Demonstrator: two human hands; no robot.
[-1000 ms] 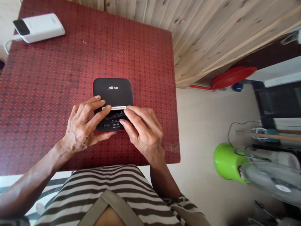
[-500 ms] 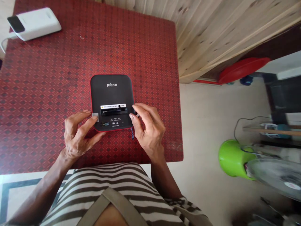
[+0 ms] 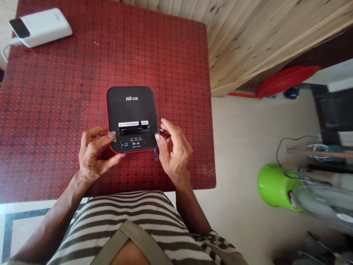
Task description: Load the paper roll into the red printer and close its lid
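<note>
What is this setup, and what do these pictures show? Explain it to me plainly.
No machine is involved: these are a person's own bare hands, filmed by one camera worn on the head, looking forward and down. On a red diamond-patterned tabletop lies a flat black rounded-square device with red edging. The left hand pinches a small grey tab at the device's edge. The right hand curves beside the opposite edge, holding nothing. A white rectangular power bank with a white cable lies at the table's far corner.
</note>
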